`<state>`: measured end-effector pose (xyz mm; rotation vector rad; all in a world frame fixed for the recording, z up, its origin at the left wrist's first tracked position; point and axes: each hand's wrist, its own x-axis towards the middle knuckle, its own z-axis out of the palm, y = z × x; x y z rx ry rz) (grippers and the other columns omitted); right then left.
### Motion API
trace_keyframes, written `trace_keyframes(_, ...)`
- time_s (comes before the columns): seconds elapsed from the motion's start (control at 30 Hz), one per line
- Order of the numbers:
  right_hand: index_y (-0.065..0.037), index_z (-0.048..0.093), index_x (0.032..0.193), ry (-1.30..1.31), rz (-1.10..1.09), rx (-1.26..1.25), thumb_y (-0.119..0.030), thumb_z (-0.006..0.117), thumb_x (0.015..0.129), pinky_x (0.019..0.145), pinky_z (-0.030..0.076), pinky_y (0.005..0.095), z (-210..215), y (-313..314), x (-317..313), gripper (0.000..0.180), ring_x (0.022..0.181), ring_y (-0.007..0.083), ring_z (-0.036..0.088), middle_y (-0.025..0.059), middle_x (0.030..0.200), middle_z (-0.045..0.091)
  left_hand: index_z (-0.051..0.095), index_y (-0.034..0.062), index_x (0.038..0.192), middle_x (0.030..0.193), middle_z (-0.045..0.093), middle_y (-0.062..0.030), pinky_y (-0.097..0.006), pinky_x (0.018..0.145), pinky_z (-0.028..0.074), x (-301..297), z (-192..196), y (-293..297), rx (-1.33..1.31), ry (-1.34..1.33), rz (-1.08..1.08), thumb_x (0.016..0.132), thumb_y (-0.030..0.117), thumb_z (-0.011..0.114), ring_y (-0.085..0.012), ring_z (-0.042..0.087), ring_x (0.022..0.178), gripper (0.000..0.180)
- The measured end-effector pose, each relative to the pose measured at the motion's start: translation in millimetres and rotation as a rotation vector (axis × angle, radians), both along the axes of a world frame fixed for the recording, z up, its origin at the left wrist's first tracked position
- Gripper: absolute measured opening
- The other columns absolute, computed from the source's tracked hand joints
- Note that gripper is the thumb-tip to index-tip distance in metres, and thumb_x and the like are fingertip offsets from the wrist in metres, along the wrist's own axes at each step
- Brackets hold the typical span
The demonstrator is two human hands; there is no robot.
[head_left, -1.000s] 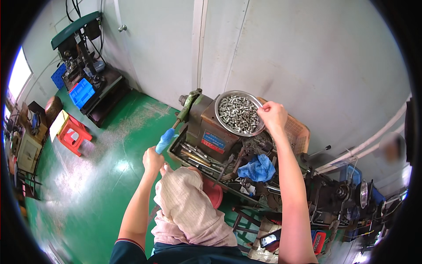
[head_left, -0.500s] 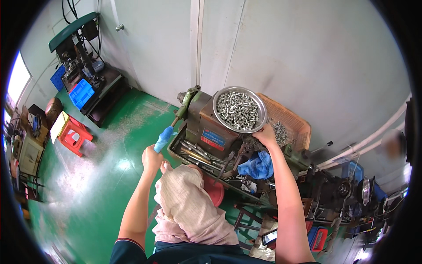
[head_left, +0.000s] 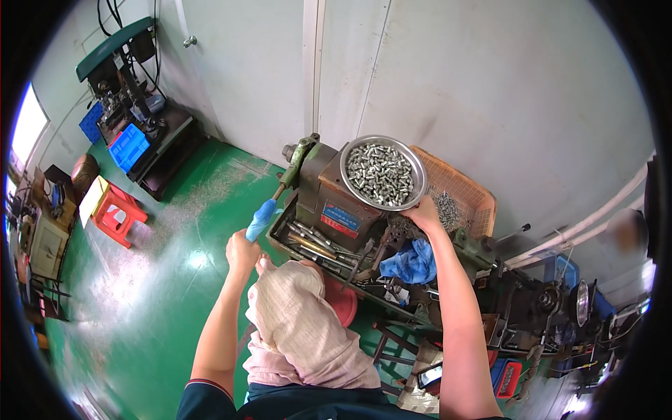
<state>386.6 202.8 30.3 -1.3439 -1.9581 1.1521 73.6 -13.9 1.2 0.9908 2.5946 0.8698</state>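
Observation:
My left hand [head_left: 243,253] is wrapped around the lever handle [head_left: 262,218], which has blue cloth bound round it and joins a green metal arm [head_left: 302,155] on the machine. Beyond my right hand sits a round metal bowl [head_left: 423,180] on top of the machine, heaped with small silvery metal parts [head_left: 379,173]. My right hand [head_left: 424,215] is just below the bowl's near right rim, fingers drawn together and pointing into the machine's working area. Its fingertips are partly hidden, and whatever they pinch is too small to name.
An orange plastic basket [head_left: 479,198] with more small parts stands right of the bowl. A blue rag [head_left: 409,262] and several metal rods [head_left: 318,246] lie on the machine's tray. A red stool [head_left: 119,217] and a drill press [head_left: 115,52] stand to the left.
Both hands keep nearly the same places, the left on the lever handle and the right beside the bowl. The whole view has shifted very slightly.

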Motion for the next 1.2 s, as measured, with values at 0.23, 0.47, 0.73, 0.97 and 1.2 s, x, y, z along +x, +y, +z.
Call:
trace_keyframes(0.23,0.002,0.06,0.084,0.044,0.005,0.042,0.005,0.061,0.06,0.067,0.045,0.0255,-0.6,0.3,-0.5,0.025,0.074,0.0136,0.058,0.0084,0.079,0.062,0.062,0.0086,0.083,0.076,0.059,-0.0175,-0.04,0.069,0.044,-44.1,6.0,8.1,-0.066,0.159,0.035,0.062,0.007,0.052,-0.0324,0.057,0.076,0.024)
trace_keyframes(0.47,-0.002,0.061,0.069,-0.362,-0.153,0.278,-0.014,0.061,0.064,0.06,0.044,0.0297,11.8,45.1,67.3,0.013,0.062,0.0191,0.058,0.0118,0.067,0.06,0.062,0.0084,0.084,0.082,0.059,-0.0167,-0.038,0.07,0.044,-70.2,3.6,15.9,-0.191,0.177,0.046,0.064,0.009,0.051,-0.0315,0.056,0.08,0.023)
trace_keyframes(0.73,-0.009,0.06,0.087,-1.271,-0.624,0.316,-0.04,0.05,0.075,0.081,0.033,0.047,32.1,24.2,227.8,0.035,0.105,0.0245,0.04,0.0057,0.101,0.054,0.062,0.0074,0.086,0.084,0.059,-0.0166,-0.038,0.073,0.044,-72.2,-1.4,15.8,-0.16,0.153,0.049,0.064,0.01,0.052,-0.0307,0.056,0.083,0.024)
trace_keyframes(0.97,-0.004,0.057,0.076,-1.095,-0.71,0.492,-0.044,0.044,0.078,0.083,0.032,0.0465,16.1,-63.5,286.8,0.042,0.103,0.0249,0.042,0.0093,0.1,0.053,0.058,0.008,0.094,0.088,0.058,-0.0161,-0.038,0.077,0.042,-79.2,-10.2,14.0,-0.188,0.145,0.048,0.065,0.01,0.052,-0.0303,0.054,0.088,0.03)
trace_keyframes(1.2,0.0,0.051,0.054,-1.065,-0.667,0.613,-0.051,0.049,0.073,0.055,0.041,0.0428,21.6,-103.7,280.4,0.054,0.057,0.0377,0.052,0.0205,0.055,0.052,0.061,0.0084,0.09,0.085,0.058,-0.0178,-0.039,0.074,0.043,-69.4,1.5,15.0,-0.153,0.128,0.031,0.065,0.01,0.051,-0.0323,0.054,0.084,0.026)
